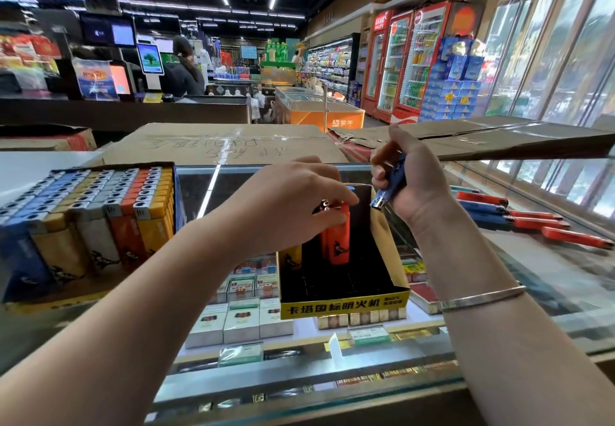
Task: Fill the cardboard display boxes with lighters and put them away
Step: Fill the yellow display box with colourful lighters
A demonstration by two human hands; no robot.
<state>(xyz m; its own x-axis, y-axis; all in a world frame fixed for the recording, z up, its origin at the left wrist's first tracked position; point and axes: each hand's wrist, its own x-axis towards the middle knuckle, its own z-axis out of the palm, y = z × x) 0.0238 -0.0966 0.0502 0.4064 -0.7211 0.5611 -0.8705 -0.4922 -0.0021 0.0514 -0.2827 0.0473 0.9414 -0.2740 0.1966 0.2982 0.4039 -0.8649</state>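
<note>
at frame centre, left hand point(293, 199) fingers pinch an orange lighter point(337, 236) into the near-empty box point(346, 304); it may topple; right hand point(409, 176) grips blue lighters point(391, 186).

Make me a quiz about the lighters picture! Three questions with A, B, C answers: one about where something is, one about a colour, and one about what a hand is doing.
1. Where do the loose lighters lie?
A. On the glass counter, right of the yellow-fronted box
B. Inside the full box
C. On the brown cardboard sheet

2. What colour is the lighter in the right hand?
A. Yellow
B. Blue
C. Grey

3. What is the left hand doing?
A. Resting flat on the glass
B. Holding an orange lighter at the yellow-fronted box
C. Hanging with nothing in it

Answers:
1 A: they rest on the glass counter to the right of the yellow-fronted box.
2 B: the blue lighter sticks out of the curled fingers.
3 B: its fingers pinch the top of the orange lighter, which stands in that box.
</note>
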